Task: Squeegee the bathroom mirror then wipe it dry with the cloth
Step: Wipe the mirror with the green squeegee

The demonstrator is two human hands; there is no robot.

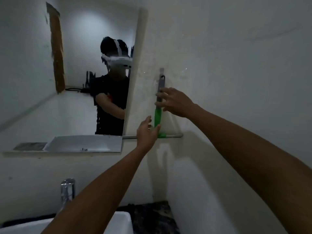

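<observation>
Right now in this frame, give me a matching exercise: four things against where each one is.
Things:
1. squeegee
2. mirror
3. tap
4. left hand

Places:
A. bottom left, above the basin
B. hanging on the wall right of the mirror
C. upper left wall
D. by the squeegee's green lower handle

Pairs: 1-B, 2-C, 3-A, 4-D

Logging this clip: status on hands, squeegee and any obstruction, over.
Both hands open: right hand fingers at the squeegee handle, left hand by its green part. Squeegee hangs upright on the wall, right of the mirror. No obstruction; cloth not visible.
</observation>
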